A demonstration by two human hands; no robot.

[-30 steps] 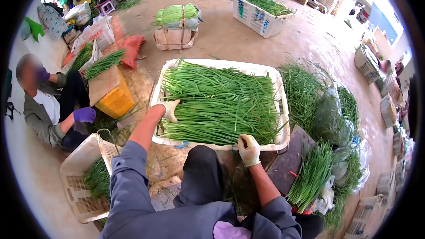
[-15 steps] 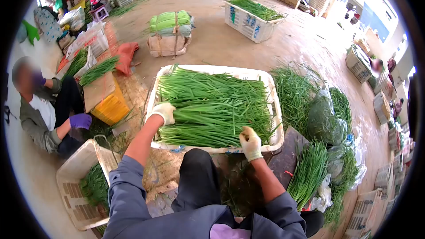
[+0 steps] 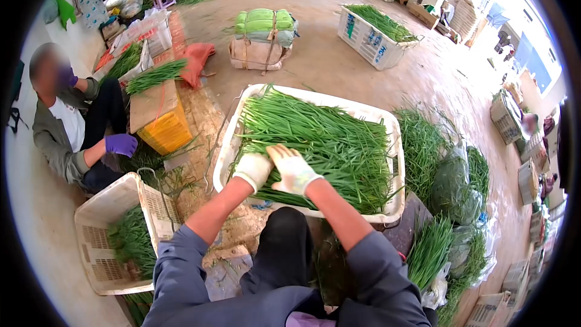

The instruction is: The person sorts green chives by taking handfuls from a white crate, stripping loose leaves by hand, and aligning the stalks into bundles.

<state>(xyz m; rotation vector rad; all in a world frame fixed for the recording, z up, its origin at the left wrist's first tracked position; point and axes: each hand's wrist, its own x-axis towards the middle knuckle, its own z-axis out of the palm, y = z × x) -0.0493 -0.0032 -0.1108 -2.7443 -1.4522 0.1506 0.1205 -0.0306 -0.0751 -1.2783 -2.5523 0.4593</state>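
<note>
Half a second ago the right hand [image 3: 294, 171] was apart from its partner, over the near edge of the white crate [image 3: 363, 111] and right of its middle; now it has crossed leftward and lies right beside the left hand [image 3: 254, 169]. The left hand has come away from the left edge toward the near side, so the pair now meets over the near left corner. That puts both hands on one small patch of the load – the work looks like two-handed gathering or straightening now, though that is a judgement.

The right grip is loose and mostly open, fingers stretched leftward over the green stalks [image 3: 327, 136] and the thumb held apart; it does not appear to be closed on anything. The left grip is harder to read: its fingers are bent down and largely hidden, so I cannot tell how far open it is or whether it has hold of any stalks.

The green stalks fill the crate nearly from edge to edge – long, thin and bright, lying mostly crosswise. Toward the far edge they slant and overlap; by the right edge the ends are darker and more tangled, with a few poking over the rim.
</note>
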